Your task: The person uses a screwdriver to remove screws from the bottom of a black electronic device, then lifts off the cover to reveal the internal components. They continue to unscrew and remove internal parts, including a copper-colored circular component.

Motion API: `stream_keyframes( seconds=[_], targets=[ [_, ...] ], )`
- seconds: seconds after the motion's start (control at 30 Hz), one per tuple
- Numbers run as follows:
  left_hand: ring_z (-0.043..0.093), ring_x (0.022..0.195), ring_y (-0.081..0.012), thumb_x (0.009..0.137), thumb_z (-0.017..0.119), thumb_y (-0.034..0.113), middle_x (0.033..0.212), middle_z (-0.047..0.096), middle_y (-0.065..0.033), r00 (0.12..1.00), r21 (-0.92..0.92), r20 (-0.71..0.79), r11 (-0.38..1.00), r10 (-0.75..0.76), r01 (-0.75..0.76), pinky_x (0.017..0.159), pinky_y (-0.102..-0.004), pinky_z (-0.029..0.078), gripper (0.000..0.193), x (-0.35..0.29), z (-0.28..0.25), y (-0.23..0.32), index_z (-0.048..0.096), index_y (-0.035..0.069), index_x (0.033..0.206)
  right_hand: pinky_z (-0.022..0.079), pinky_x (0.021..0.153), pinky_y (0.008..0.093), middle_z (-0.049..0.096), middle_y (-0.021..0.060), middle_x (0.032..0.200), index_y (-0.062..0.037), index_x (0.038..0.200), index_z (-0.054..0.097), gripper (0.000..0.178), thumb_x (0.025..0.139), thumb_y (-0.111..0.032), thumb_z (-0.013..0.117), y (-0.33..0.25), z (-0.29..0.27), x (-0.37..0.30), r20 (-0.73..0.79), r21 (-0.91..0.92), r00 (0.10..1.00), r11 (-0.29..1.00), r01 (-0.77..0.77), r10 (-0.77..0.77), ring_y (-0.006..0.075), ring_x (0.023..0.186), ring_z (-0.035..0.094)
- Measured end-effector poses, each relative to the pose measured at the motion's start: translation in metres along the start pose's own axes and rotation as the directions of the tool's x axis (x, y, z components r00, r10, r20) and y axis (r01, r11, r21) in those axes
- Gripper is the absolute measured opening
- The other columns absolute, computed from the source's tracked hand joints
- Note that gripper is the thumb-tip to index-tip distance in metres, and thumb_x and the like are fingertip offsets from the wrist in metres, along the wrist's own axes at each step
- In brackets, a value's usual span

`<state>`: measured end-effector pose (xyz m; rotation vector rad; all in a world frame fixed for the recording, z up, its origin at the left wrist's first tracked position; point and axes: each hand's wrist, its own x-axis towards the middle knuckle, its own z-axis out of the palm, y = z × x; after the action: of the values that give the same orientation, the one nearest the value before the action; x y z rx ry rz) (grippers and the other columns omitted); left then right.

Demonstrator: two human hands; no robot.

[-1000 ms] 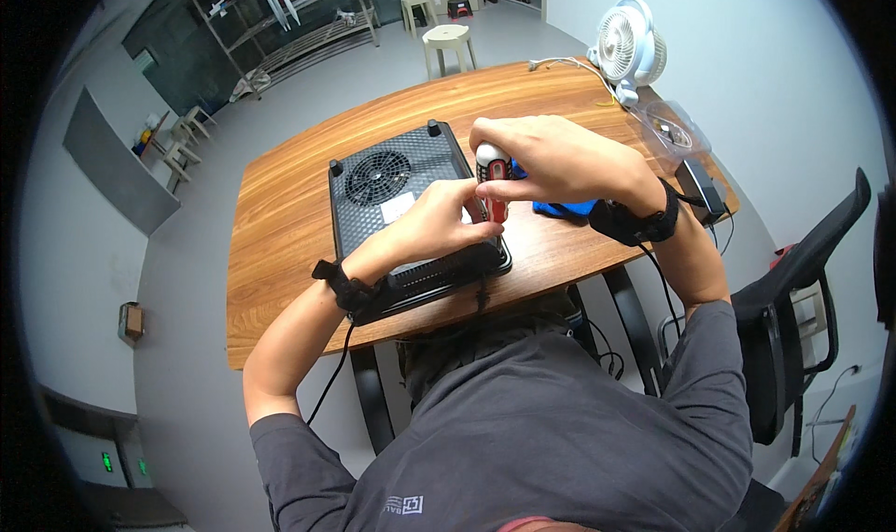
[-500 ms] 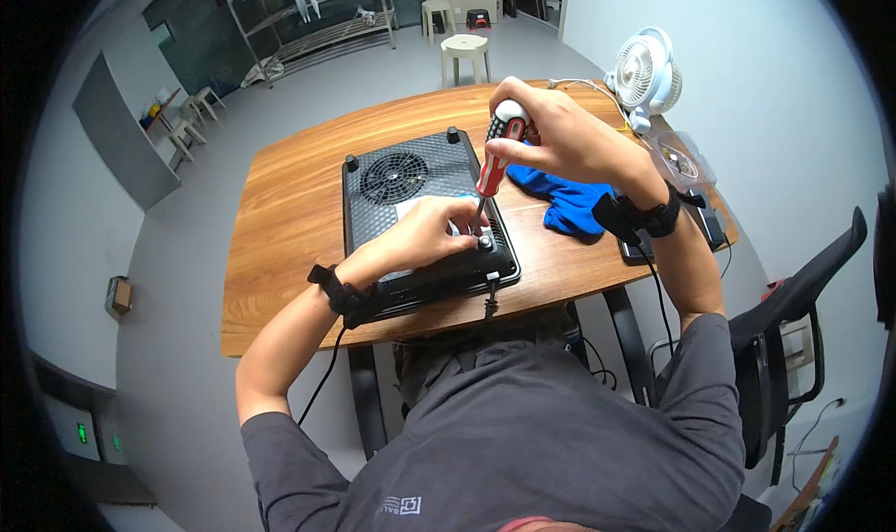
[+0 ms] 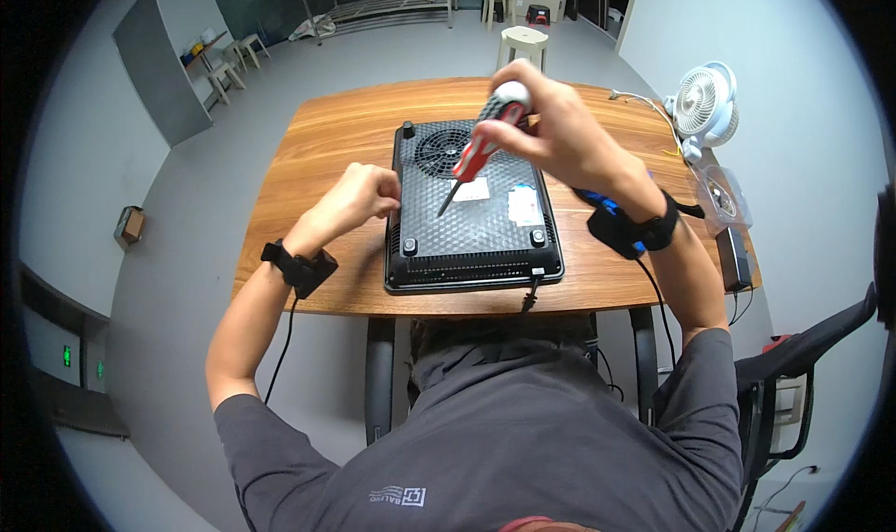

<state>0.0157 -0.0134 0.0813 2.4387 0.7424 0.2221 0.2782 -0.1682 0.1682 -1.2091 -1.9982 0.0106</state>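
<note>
Fingers curled in loosely, the left hand (image 3: 359, 201) sits at the left edge of an upturned black appliance (image 3: 434, 224); whether it touches that edge or pinches something small, I cannot tell. The appliance lies flat on the wooden table (image 3: 313, 173), between and below the two hands, its long axis seeming to run away from the person. Its near-left foot (image 3: 409, 245) is close to the left fingertips. Farther back is a round vent grille (image 3: 441, 154), and to the right are a bluish sticker (image 3: 525, 207) and the near-right foot (image 3: 538, 238). Over the panel slants a red-and-black screwdriver (image 3: 478, 149), its handle up to the right, its tip down-left toward the near-left foot but short of it. The right hand (image 3: 551, 121) is wrapped around the handle; the left is nearer that foot. Past the right wrist lies blue cloth (image 3: 597, 199).
</note>
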Motion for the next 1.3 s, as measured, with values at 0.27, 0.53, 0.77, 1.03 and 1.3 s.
stream_keyframes(
  seconds=[0.27, 0.53, 0.77, 1.03, 1.3],
  targets=[
    [0.07, 0.069, -0.03, 0.084, 0.071, 0.004, 0.079, 0.072, -0.0214, 0.991, 0.18, 0.015, 0.975, -0.136, 0.131, 0.067, -0.0385, 0.056, 0.011, -0.022, 0.003, -0.077, 0.071, -0.006, 0.088, 0.055, 0.066, 0.0389, 0.064, 0.0184, 0.084, -0.0008, 0.116, 0.051, 0.048, 0.094, -0.037, 0.073, -0.027, 0.072, 0.04, 0.255, 0.115, 0.962, 0.991, 0.067, -0.095, 0.0307, 0.076, 0.067],
    [0.072, 0.076, -0.0336, 0.081, 0.073, 0.004, 0.082, 0.072, -0.0229, 0.997, 0.1, 0.023, 0.993, -0.068, 0.065, 0.07, -0.0407, 0.056, 0.011, -0.014, 0.02, -0.139, 0.073, -0.003, 0.09, 0.051, 0.075, 0.0426, 0.061, 0.0172, 0.09, -0.001, 0.106, 0.051, 0.041, 0.093, -0.033, 0.073, -0.037, 0.108, 0.046, 0.341, 0.165, 0.915, 0.972, 0.168, -0.216, 0.035, 0.084, 0.063],
    [0.071, 0.082, -0.032, 0.078, 0.076, 0.006, 0.087, 0.073, -0.0182, 0.991, 0.224, 0.094, 0.972, -0.096, 0.073, 0.074, -0.0387, 0.056, 0.018, -0.019, -0.002, -0.113, 0.07, -0.001, 0.094, 0.051, 0.077, 0.0422, 0.061, 0.0173, 0.093, -0.0007, 0.107, 0.051, 0.042, 0.092, -0.034, 0.073, -0.036, 0.104, 0.042, 0.358, 0.176, 0.922, 0.98, 0.09, -0.148, 0.0348, 0.087, 0.063],
    [0.07, 0.083, -0.0306, 0.082, 0.076, 0.01, 0.088, 0.072, -0.0175, 0.982, 0.211, 0.144, 0.973, -0.125, 0.093, 0.075, -0.0386, 0.056, 0.022, -0.021, -0.008, -0.108, 0.069, -0.002, 0.099, 0.052, 0.077, 0.0418, 0.061, 0.018, 0.094, -0.0003, 0.109, 0.051, 0.044, 0.094, -0.036, 0.072, -0.032, 0.102, 0.04, 0.378, 0.157, 0.915, 0.984, 0.088, -0.142, 0.0344, 0.087, 0.063],
    [0.07, 0.084, -0.0303, 0.093, 0.063, 0.012, 0.094, 0.072, -0.019, 0.993, 0.139, -0.111, 0.99, 0.033, -0.017, 0.078, -0.0384, 0.056, 0.019, -0.031, -0.013, -0.076, 0.07, -0.002, 0.105, 0.053, 0.077, 0.042, 0.06, 0.0182, 0.093, -0.0005, 0.11, 0.051, 0.045, 0.093, -0.036, 0.072, -0.035, 0.086, 0.036, 0.377, 0.121, 0.92, 0.99, 0.067, -0.108, 0.0341, 0.088, 0.063]
  ],
)
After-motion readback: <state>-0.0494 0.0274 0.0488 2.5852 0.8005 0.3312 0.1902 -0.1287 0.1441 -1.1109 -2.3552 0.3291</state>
